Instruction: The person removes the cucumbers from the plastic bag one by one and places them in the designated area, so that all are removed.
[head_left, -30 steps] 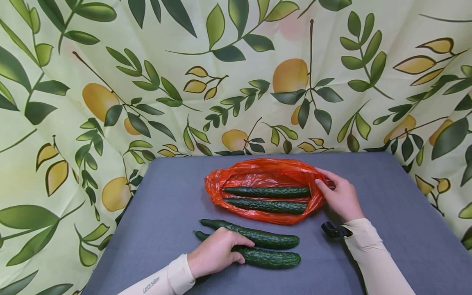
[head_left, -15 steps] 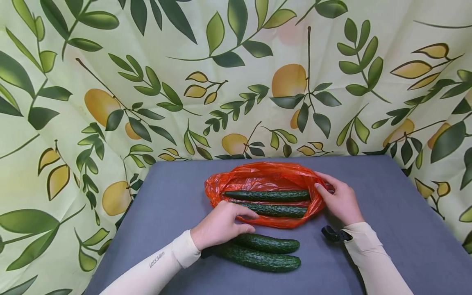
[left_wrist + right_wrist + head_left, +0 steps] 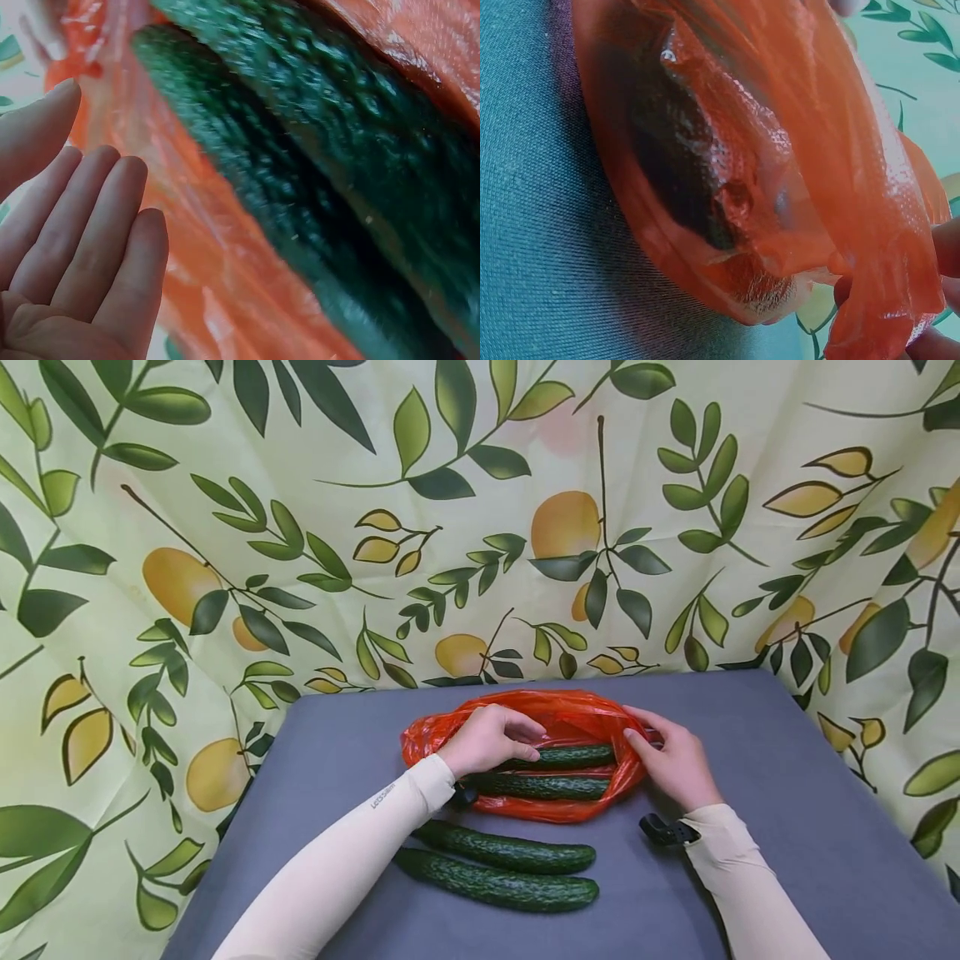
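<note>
A red plastic bag (image 3: 422,737) lies with its mouth spread wide. Inside rest a far cucumber (image 3: 579,755) and a near cucumber (image 3: 547,787), side by side. Above the bag is my left hand (image 3: 491,739), its fingers loosely bent and holding nothing. The left wrist view shows that palm bare beside the bagged cucumbers (image 3: 247,165). My right hand (image 3: 681,764) pinches the bag's right edge between thumb and fingers. Red film (image 3: 840,150) covers much of the right wrist view, partly hiding those fingertips.
Two more cucumbers lie on the grey table in front of the bag, an upper cucumber (image 3: 517,850) and a lower cucumber (image 3: 510,887). A leaf-and-fruit patterned cloth (image 3: 465,568) hangs behind and at both sides of the table (image 3: 765,827).
My left hand has let go of the lower cucumber on the table and moved up and away to above the bag. The right hand keeps holding the bag's edge.
</note>
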A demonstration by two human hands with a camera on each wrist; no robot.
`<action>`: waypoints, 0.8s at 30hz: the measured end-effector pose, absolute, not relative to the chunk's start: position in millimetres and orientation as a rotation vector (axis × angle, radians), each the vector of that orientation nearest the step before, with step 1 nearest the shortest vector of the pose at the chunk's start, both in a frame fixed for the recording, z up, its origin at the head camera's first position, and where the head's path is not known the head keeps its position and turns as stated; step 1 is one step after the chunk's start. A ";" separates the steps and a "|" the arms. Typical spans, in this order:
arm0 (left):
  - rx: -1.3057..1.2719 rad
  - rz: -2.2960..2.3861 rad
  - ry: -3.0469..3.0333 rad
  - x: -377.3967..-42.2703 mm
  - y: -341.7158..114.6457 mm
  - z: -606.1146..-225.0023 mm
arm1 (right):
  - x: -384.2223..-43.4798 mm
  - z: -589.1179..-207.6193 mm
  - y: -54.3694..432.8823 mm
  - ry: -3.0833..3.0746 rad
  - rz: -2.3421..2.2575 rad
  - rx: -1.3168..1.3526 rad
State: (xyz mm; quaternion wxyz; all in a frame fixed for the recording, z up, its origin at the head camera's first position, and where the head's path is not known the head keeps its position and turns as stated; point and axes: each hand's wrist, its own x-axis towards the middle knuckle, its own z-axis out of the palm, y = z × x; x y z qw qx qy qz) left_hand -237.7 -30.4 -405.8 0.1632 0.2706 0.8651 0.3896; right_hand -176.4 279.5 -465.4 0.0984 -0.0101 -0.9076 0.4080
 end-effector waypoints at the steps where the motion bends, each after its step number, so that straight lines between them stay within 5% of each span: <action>1: 0.756 1.107 2.464 -241.3 -27.8 -409.3 | -176.8 -465.5 279.1 -2.685 1.208 -0.028; 24: 0.765 0.834 2.516 -264.0 -0.2 -440.9 | -177.1 -468.3 280.6 -2.678 1.227 -0.053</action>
